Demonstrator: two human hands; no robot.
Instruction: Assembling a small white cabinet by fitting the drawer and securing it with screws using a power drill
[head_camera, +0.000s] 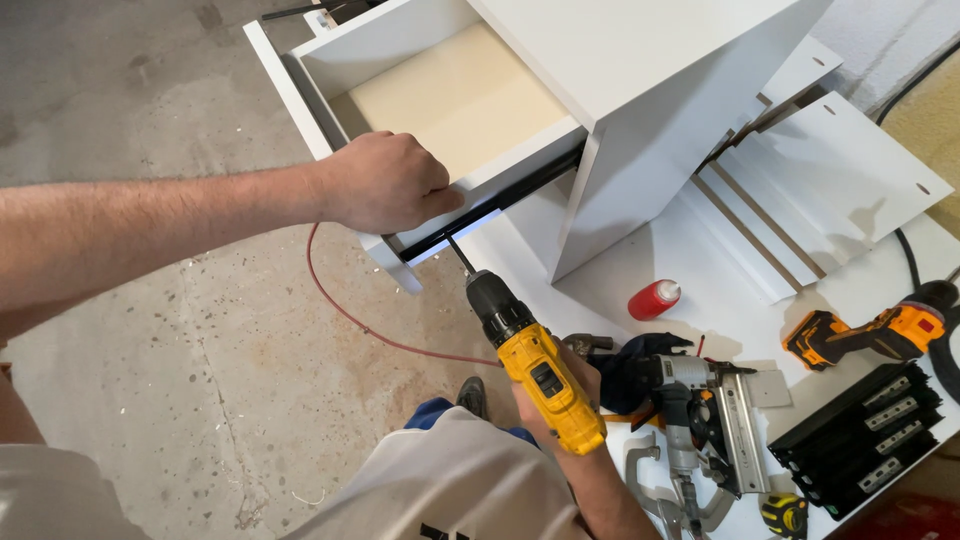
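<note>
My left hand (385, 182) grips the side wall of an open white drawer (400, 75) that is pulled out of a white cabinet (650, 110) standing on a white table. A black slide rail (500, 200) runs along the drawer's side just under my fingers. My right hand (560, 400) holds a yellow and black cordless drill (535, 365); its bit points up at the rail's front end, right below my left hand.
On the white table (720, 320) lie a red can (653, 298), a silver nail gun (700, 420), a second orange drill (870, 335), black slide rails (865, 435), a tape measure (785, 513) and white panels (820, 180). A red hose (350, 315) crosses the concrete floor.
</note>
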